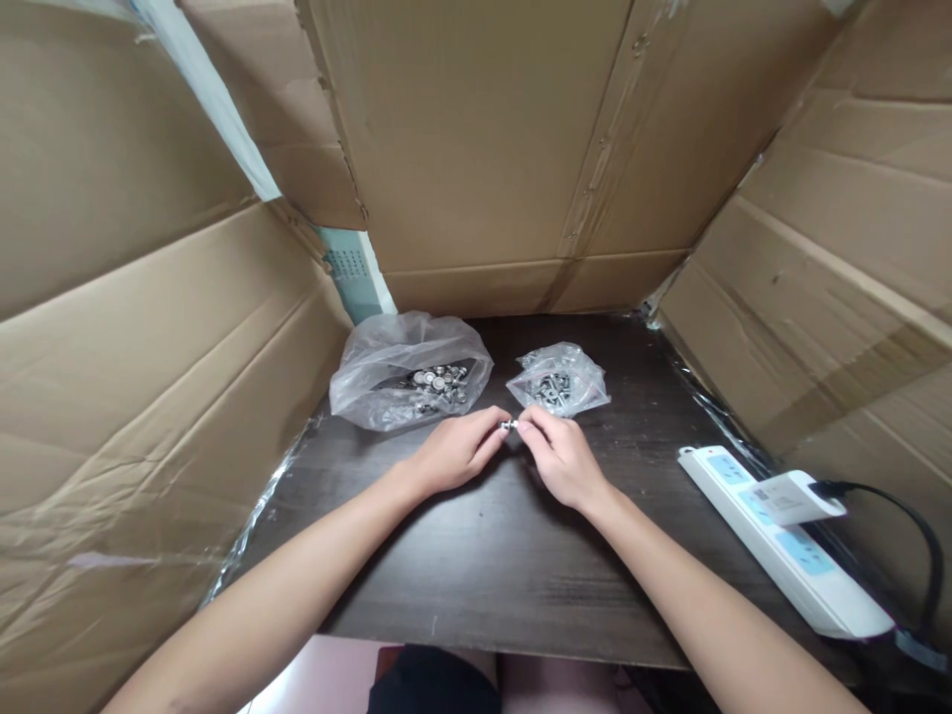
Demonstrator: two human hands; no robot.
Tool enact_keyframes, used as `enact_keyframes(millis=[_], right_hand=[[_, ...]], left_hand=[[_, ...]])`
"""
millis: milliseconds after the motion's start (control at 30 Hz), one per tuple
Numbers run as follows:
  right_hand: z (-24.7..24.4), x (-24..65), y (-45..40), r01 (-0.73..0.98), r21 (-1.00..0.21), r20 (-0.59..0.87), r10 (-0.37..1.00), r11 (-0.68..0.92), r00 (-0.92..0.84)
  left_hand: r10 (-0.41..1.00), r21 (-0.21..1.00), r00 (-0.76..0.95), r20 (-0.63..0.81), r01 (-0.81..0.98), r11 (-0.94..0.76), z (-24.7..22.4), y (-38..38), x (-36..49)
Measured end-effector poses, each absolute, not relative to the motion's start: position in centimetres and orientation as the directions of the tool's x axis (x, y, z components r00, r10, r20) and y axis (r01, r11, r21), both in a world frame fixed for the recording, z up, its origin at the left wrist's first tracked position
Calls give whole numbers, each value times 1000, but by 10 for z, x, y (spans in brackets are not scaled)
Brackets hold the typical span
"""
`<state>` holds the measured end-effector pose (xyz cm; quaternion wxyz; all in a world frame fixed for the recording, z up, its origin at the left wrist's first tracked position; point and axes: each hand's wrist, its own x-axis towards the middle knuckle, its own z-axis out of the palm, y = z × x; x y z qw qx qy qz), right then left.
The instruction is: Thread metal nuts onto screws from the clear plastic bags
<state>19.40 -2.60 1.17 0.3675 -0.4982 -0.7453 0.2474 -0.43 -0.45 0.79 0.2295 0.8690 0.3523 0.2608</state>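
Note:
Just above the table, a small shiny metal fastener point(509, 425) bridges the fingertips of both hands. My left hand point(457, 453) pinches its left end, and my right hand point(563, 458) pinches the other end. Whether it is one piece or two joined pieces is too small to tell. Behind my left hand lies an open clear plastic bag point(372, 382) with many round-headed metal pieces point(440, 381) inside. A smaller clear zip bag point(589, 385) holding small metal screws point(554, 389) sits just behind my right hand.
A white power strip point(773, 555) with a plugged-in white adapter point(794, 498) and black cable point(922, 526) lies along the right side. Cardboard walls point(491, 139) enclose the dark wooden table point(476, 565) on the left, back and right.

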Motion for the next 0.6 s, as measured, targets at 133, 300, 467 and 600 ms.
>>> enact_keyframes(millis=[133,300,467,600], right_hand=[[12,194,-26,526,-751,317,917,399,-243],[8,194,-25,574,-715,309,917,399,-253],[10,195,-25,582,-722,299,927,374,-226],[14,195,-26,533,-745,319,916,400,-242]], left_hand=[[731,585,617,290,490,-646,8,-5,-4],[722,575,630,287,490,-656,8,-5,-4],[722,580,631,286,485,-654,9,-5,-4],[725,579,624,292,487,-653,8,-5,-4]])
